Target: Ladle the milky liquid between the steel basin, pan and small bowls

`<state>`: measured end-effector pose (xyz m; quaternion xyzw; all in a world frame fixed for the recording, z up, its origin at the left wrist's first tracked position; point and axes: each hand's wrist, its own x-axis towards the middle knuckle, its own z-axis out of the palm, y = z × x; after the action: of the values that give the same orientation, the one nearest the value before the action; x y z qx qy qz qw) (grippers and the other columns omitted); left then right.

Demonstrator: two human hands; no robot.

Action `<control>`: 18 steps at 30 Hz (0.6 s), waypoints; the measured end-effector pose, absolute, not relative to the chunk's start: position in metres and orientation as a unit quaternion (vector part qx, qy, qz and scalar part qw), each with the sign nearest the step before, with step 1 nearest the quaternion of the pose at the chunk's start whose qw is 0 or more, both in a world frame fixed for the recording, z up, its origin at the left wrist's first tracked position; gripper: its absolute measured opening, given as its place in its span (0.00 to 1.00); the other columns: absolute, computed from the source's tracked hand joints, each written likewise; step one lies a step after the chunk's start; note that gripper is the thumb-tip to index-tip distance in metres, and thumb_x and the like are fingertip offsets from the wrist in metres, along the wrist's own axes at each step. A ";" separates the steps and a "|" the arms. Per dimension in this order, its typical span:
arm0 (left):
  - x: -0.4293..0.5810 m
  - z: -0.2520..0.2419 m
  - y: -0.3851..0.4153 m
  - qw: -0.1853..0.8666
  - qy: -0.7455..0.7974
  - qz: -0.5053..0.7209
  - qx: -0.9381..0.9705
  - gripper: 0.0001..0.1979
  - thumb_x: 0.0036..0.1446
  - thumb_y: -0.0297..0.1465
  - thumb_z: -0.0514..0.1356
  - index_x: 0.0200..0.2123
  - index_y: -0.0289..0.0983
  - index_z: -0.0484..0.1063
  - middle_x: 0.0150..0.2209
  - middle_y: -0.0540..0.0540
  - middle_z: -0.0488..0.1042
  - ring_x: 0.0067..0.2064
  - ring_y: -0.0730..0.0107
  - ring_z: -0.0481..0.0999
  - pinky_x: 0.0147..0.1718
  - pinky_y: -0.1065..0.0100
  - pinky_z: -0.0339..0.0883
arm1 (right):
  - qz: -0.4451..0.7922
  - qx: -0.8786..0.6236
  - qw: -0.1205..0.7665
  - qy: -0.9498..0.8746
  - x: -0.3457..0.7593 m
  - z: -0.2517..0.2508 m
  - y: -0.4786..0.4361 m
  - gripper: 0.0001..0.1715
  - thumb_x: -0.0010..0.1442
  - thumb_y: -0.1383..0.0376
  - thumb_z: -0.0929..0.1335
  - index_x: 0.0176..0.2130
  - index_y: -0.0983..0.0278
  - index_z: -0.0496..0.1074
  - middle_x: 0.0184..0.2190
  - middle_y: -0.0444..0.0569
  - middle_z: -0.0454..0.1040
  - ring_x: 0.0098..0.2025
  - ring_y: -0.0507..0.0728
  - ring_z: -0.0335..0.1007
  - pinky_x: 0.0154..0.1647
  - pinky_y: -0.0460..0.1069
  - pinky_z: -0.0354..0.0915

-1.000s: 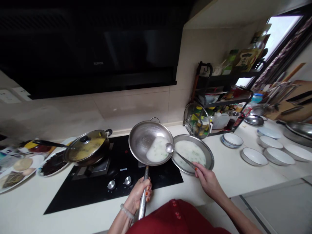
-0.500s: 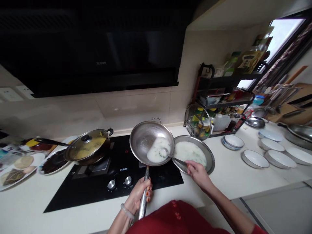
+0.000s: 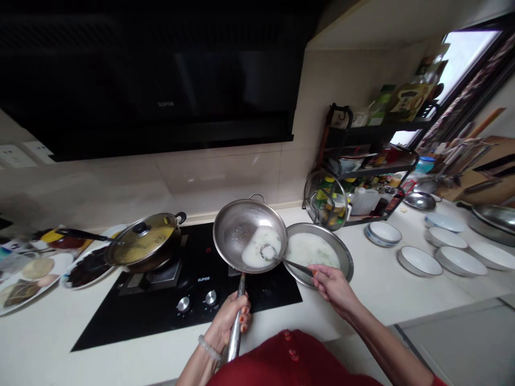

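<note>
Head view: wok [image 3: 233, 234], centre, tipped rightward; soup [image 3: 251, 252] pooled at its right side. Left hand [image 3: 235, 316], lower centre, closed round wok's handle. Right hand [image 3: 332, 287], right of centre, fingers closed on ladle [image 3: 296, 265], its head in soup. Basin [image 3: 346, 260], just right of wok (similar contents). Advisable: steady tilt, slow scoop, level lift.

A wok [image 3: 231, 230] hides part of a basin's [image 3: 346, 260] left rim; a plate [image 3: 63, 262] at left runs out of frame; a bag [image 3: 408, 102], far right, blurs past reading.
</note>
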<state>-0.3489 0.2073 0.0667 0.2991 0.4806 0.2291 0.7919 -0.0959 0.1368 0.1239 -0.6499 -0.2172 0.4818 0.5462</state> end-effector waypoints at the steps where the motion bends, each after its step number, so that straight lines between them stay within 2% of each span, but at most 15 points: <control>1: -0.349 0.067 0.207 0.792 0.482 0.228 0.300 0.17 0.40 0.32 0.63 0.29 0.40 0.55 0.18 0.59 0.58 0.14 0.85 0.51 0.11 0.79 0.46 | 0.483 -0.649 0.547 -0.217 -0.095 0.124 0.136 0.25 0.41 0.61 0.67 0.40 0.70 0.68 0.15 0.38 0.63 0.13 0.43 0.43 0.14 0.41 0.37; 18: -0.349 0.064 0.208 0.792 0.478 0.233 0.301 0.16 0.42 0.35 0.64 0.28 0.39 0.57 0.17 0.59 0.57 0.13 0.84 0.51 0.11 0.79 0.47 | 0.463 -0.634 0.588 -0.193 -0.070 0.142 0.118 0.25 0.39 0.62 0.71 0.39 0.69 0.71 0.16 0.40 0.63 0.14 0.43 0.44 0.14 0.41 0.38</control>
<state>-0.3491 0.2077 0.0642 0.3008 0.4779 0.2327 0.7918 -0.0703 0.1183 0.1425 -0.6343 -0.1925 0.4634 0.5881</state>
